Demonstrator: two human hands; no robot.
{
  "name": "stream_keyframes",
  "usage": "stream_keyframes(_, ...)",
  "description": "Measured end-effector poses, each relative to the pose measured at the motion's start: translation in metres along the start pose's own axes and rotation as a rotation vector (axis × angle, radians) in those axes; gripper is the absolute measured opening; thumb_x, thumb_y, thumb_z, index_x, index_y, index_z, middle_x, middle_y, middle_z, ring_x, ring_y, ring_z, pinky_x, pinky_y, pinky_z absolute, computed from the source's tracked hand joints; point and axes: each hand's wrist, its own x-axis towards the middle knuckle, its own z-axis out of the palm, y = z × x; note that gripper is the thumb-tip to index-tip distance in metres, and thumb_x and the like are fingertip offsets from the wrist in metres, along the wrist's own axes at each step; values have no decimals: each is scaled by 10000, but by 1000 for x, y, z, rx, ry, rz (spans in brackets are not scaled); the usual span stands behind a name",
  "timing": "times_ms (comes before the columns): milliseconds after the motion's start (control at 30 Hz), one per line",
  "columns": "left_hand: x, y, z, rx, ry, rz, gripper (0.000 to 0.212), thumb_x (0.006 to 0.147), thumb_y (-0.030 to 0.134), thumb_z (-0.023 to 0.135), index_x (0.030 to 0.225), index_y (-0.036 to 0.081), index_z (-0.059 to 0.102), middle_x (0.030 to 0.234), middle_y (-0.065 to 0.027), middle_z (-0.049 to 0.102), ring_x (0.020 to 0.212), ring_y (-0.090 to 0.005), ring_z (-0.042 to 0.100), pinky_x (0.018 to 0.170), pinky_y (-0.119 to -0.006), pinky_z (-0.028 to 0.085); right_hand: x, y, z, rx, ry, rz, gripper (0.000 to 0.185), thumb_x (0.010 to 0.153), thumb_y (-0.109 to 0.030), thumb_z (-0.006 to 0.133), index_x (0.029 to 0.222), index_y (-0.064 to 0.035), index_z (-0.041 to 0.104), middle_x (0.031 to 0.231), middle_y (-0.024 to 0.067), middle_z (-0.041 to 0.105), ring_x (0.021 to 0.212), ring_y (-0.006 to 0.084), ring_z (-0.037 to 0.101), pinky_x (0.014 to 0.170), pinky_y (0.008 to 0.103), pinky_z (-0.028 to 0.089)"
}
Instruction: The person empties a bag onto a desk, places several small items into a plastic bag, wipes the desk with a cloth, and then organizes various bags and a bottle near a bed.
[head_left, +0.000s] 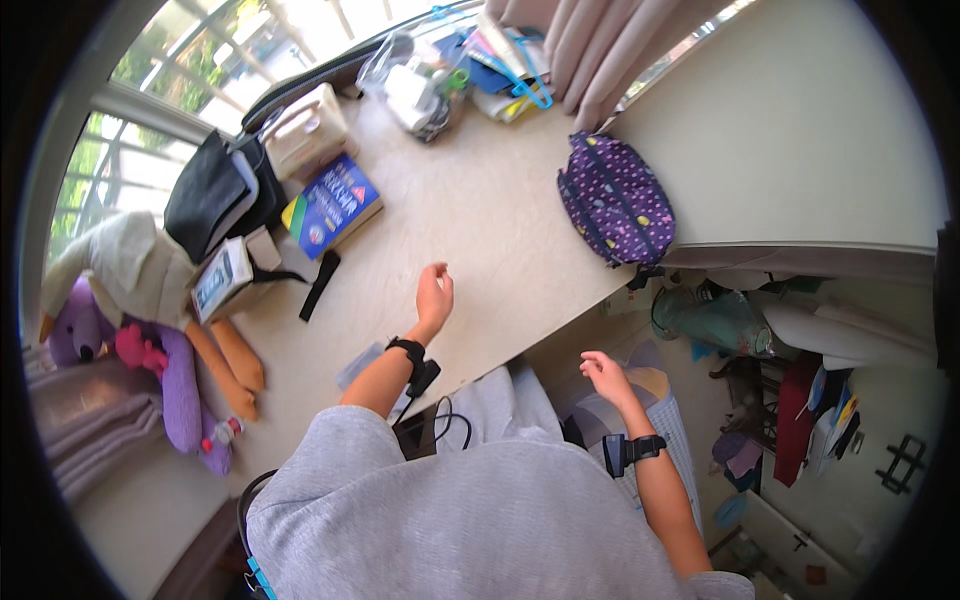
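Above the front part of the pale tabletop (420, 202) is my left hand (435, 298), empty, its fingers loosely bent with a gap at the thumb. A black strap with a small device (415, 366) circles that wrist. My right hand (607, 379) hangs past the table's edge, holding nothing, fingers slightly apart; its wrist wears a similar strapped device (628, 452). Nearest on the table to my left hand lies a black strap (320, 286). Behind it is a thick blue book (332, 204) with writing on its cover. A purple dotted fabric bag (619, 199) sits at the table's right edge.
Left are a black bag (217, 199), an opened small box (225, 277) and plush toys (176, 382). Toward the window stand a cream case (307, 131), a clear plastic bag of items (412, 94) and a blue hanger (517, 79). Cluttered shelves (795, 412) are at right.
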Motion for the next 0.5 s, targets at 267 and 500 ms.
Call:
stream_keyframes(267, -212, -55, -85, 617, -307, -143, 612, 694, 246, 571, 1213, 73, 295, 1275, -167, 223, 1160, -319, 232, 950, -452, 171, 13, -5, 10, -180, -143, 15, 243, 800, -152, 457, 992, -17, 521, 810, 86, 595, 746, 151, 568, 673, 259, 446)
stream_keyframes(500, -179, -100, -72, 561, 106, -939, 766, 628, 356, 642, 1223, 90, 239, 1252, -215, 183, 1152, -371, 174, 914, -467, 243, 28, -22, 19, -311, -153, -89, 271, 784, -205, 465, 978, -28, 532, 863, 150, 591, 811, 248, 571, 708, 304, 442)
